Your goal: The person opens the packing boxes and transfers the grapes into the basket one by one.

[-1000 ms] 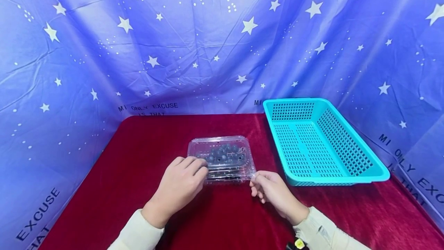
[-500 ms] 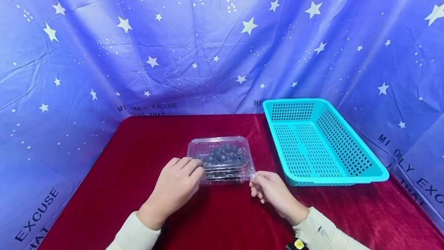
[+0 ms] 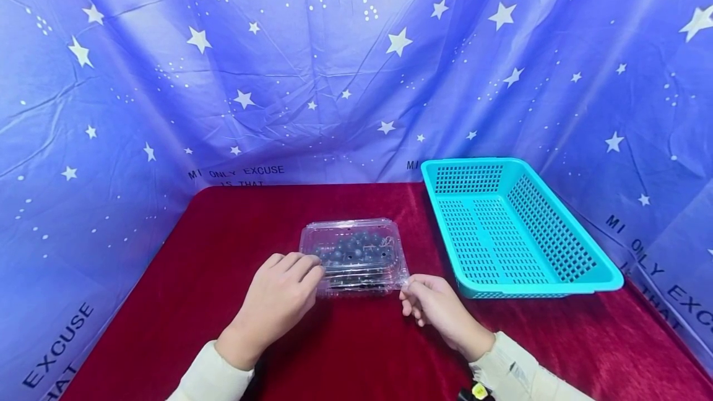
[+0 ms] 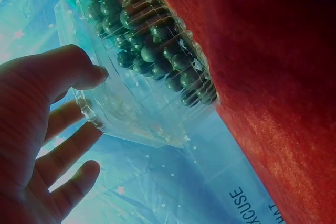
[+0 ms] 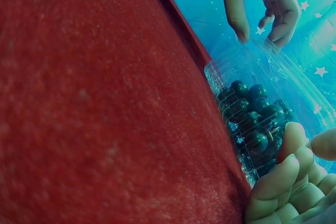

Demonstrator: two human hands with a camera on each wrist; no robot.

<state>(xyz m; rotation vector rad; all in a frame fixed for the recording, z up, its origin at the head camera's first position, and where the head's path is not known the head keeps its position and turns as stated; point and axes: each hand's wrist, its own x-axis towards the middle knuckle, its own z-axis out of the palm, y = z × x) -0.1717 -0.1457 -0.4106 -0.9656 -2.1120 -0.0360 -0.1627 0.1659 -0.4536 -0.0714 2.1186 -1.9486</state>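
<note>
A clear plastic clamshell box (image 3: 351, 224) lies on the red cloth, with dark round grapes (image 3: 358, 251) inside and a bit of pale stem at their right. My left hand (image 3: 278, 299) is at its front left corner; the left wrist view shows the thumb (image 4: 92, 77) on the lid's edge and the other fingers behind it, pinching the lid. My right hand (image 3: 437, 311) pinches the front right corner between thumb and index finger, its other fingers curled. Whether the lid's front edge is fastened or loose, I cannot tell.
Right of the box stands a turquoise plastic basket (image 3: 540, 288) with slotted walls and nothing in it. Red velvety cloth (image 3: 239, 228) covers the table. A blue curtain (image 3: 312, 67) with white stars hangs behind and at both sides.
My left hand has slid a little to the left along the box's front edge, uncovering more of the grapes. My right hand and the box have hardly moved.
</note>
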